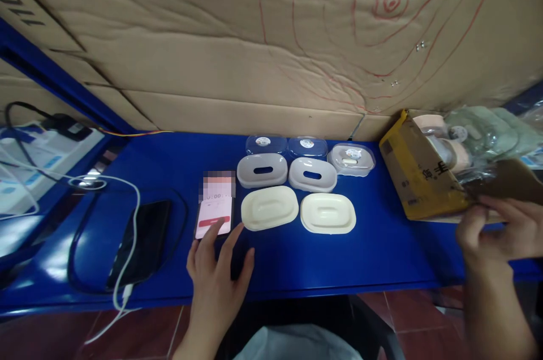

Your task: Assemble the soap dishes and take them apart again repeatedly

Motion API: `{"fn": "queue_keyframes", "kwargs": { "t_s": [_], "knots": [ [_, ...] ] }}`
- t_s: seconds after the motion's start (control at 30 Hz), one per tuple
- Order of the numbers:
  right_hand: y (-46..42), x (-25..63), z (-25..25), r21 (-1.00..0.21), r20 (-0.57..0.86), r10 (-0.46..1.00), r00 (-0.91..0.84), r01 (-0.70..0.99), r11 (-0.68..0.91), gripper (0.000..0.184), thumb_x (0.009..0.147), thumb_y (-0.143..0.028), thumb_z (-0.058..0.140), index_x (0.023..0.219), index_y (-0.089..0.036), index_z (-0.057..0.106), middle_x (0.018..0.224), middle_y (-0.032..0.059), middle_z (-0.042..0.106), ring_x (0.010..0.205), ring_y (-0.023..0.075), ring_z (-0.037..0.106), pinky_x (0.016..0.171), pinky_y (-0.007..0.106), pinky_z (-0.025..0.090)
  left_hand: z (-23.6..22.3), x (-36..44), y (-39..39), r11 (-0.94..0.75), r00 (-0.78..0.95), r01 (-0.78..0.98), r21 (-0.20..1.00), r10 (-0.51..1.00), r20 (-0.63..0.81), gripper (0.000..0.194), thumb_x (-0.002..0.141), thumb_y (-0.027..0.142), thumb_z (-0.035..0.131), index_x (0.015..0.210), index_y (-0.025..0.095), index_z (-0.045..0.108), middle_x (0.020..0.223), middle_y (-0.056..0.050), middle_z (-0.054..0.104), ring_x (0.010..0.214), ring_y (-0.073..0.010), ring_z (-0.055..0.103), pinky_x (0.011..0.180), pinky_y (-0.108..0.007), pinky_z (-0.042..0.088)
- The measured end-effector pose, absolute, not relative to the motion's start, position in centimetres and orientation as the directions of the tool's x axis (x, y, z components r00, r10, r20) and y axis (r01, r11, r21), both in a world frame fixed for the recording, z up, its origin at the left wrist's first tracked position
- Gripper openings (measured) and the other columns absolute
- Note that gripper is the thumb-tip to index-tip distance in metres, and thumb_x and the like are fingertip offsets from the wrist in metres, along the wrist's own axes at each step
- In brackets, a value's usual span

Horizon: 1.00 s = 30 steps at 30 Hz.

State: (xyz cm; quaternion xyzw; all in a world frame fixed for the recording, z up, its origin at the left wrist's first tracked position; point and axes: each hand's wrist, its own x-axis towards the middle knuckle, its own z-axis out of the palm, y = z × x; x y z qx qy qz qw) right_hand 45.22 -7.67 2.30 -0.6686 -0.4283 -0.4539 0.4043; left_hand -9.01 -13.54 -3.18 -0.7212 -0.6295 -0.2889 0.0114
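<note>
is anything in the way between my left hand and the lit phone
Nothing visible is. Your left hand has one fingertip over the lit phone; the nearer cream tray sits to the phone's right, outside that path.

cardboard panel (48, 26), left: "110", rotated | phone screen (217, 210): zeros and colon, part pixelated | carton (413, 179): black characters, unclear | lid stickers (263, 141): illegible

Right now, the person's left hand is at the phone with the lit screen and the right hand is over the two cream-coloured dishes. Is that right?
Not quite: the right hand is by the cardboard box, as the head view shows. The left hand is indeed at the lit phone.
</note>
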Motion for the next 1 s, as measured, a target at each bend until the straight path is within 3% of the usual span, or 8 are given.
{"fn": "queue_keyframes", "kwargs": {
  "t_s": [0.07,0.1,0.17,0.23,0.37,0.47,0.67,1.0],
  "knots": [
    [-8.4,40.0,1.7,0.052,0.893,0.446,-0.062,0.998,0.035,0.036,0.084,-0.061,0.06,0.064,-0.034,0.074,0.06,0.011,0.065,0.065,0.0342,0.067,0.073,0.059,0.052,-2.6,-9.2,-13.2,-0.179,0.021,0.933,0.313,0.893,0.45,0.04,0.111,0.031,0.06,0.15,0.023,0.06,0.166,-0.021,0.048,0.156,-0.0398,0.049,0.133,-0.067,0.026],
    [-8.7,37.3,1.4,0.078,0.69,0.688,-0.223,0.969,0.235,0.025,0.09,-0.052,0.065,0.09,-0.036,0.084,0.082,0.0103,0.078,0.082,0.034,0.075,0.081,0.056,0.056,-2.3,-9.3,-12.9,-0.156,0.003,0.944,0.29,0.885,0.465,0.04,0.11,0.031,0.062,0.149,0.023,0.061,0.166,-0.022,0.049,0.156,-0.0407,0.049,0.133,-0.068,0.025],
    [-8.7,32.6,1.0,0.0,0.426,0.786,-0.449,0.868,0.496,0.031,0.099,-0.038,0.066,0.125,-0.034,0.081,0.117,0.0103,0.083,0.108,0.0333,0.077,0.096,0.054,0.058,-1.6,-9.4,-12.4,-0.098,-0.04,0.962,0.254,0.871,0.49,0.041,0.109,0.033,0.064,0.149,0.022,0.061,0.166,-0.023,0.05,0.156,-0.0425,0.05,0.132,-0.07,0.022],
    [-8.1,29.7,0.8,-0.081,0.338,0.777,-0.53,0.806,0.586,0.04,0.104,-0.035,0.063,0.143,-0.034,0.072,0.132,0.0096,0.08,0.119,0.0327,0.075,0.103,0.054,0.056,-1.0,-9.6,-12.0,-0.038,-0.093,0.967,0.25,0.866,0.492,0.046,0.109,0.037,0.064,0.152,0.021,0.059,0.167,-0.024,0.05,0.156,-0.0432,0.049,0.131,-0.071,0.023],
    [-6.4,28.9,1.2,-0.161,0.294,0.809,-0.509,0.808,0.567,0.052,0.11,-0.04,0.058,0.161,-0.032,0.055,0.149,0.0146,0.07,0.135,0.0364,0.067,0.106,0.056,0.054,-1.0,-9.2,-11.8,0.125,-0.237,0.951,0.282,0.883,0.406,0.075,0.107,0.055,0.062,0.167,0.016,0.041,0.172,-0.029,0.043,0.157,-0.0461,0.047,0.127,-0.074,0.028],
    [-6.0,29.1,1.6,-0.192,0.218,0.817,-0.534,0.797,0.572,0.061,0.109,-0.048,0.061,0.167,-0.034,0.046,0.158,0.016,0.063,0.141,0.0386,0.064,0.109,0.058,0.053,-1.4,-8.8,-11.6,0.233,-0.31,0.938,0.255,0.896,0.318,0.088,0.106,0.061,0.056,0.173,0.011,0.031,0.163,-0.031,0.053,0.147,-0.0471,0.054,0.124,-0.078,0.026],
    [-7.0,28.0,1.2,-0.276,0.047,0.782,-0.622,0.744,0.608,0.084,0.102,-0.06,0.071,0.174,-0.041,0.03,0.171,0.0138,0.052,0.153,0.0397,0.055,0.115,0.063,0.049,-0.9,-9.5,-10.7,0.323,-0.37,0.924,0.203,0.888,0.274,0.077,0.108,0.057,0.048,0.168,0.01,0.041,0.137,-0.025,0.069,0.127,-0.0466,0.06,0.112,-0.072,0.037],
    [-4.8,27.8,2.8,-0.22,0.126,0.805,-0.58,0.775,0.593,0.071,0.107,-0.058,0.061,0.171,-0.039,0.038,0.177,0.0137,0.043,0.156,0.0409,0.05,0.118,0.062,0.047,-0.3,-11.7,-11.5,0.382,-0.412,0.91,0.162,0.879,0.238,0.072,0.106,0.061,0.047,0.158,0.012,0.056,0.136,-0.026,0.068,0.123,-0.0521,0.06,0.103,-0.074,0.044]
  ]
}}
